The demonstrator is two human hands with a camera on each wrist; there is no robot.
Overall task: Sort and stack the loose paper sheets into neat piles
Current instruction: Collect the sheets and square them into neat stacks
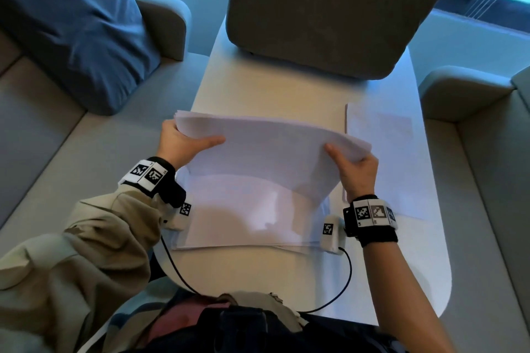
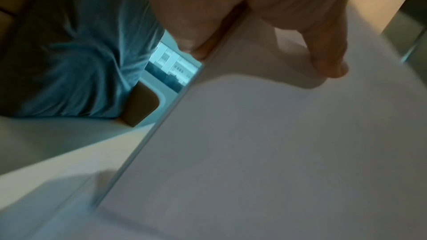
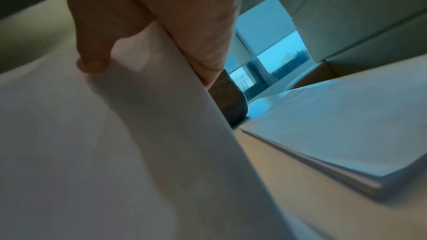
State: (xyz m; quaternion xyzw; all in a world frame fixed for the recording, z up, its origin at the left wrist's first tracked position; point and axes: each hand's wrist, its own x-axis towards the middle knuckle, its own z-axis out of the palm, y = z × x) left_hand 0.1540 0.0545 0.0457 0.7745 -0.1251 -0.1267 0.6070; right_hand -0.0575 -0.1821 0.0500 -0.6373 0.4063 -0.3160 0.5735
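Note:
A thick sheaf of white paper (image 1: 266,152) stands tilted on its lower edge over the table's middle, top bowed toward the far side. My left hand (image 1: 183,142) grips its left edge, thumb across the near face, fingers behind. My right hand (image 1: 354,166) grips the right edge the same way. In the left wrist view the thumb lies on the sheaf (image 2: 265,143); the right wrist view shows the same on the sheaf (image 3: 115,143). More sheets (image 1: 252,226) lie flat under the sheaf. A second flat pile (image 1: 384,157) lies at the right, also seen as the pile (image 3: 342,130).
The white table (image 1: 258,275) is narrow with rounded ends. A grey cushion (image 1: 329,8) stands on its far end. Beige sofa seats flank it; a blue pillow (image 1: 71,23) leans at the far left. Wrist-camera cables run across the table's near edge.

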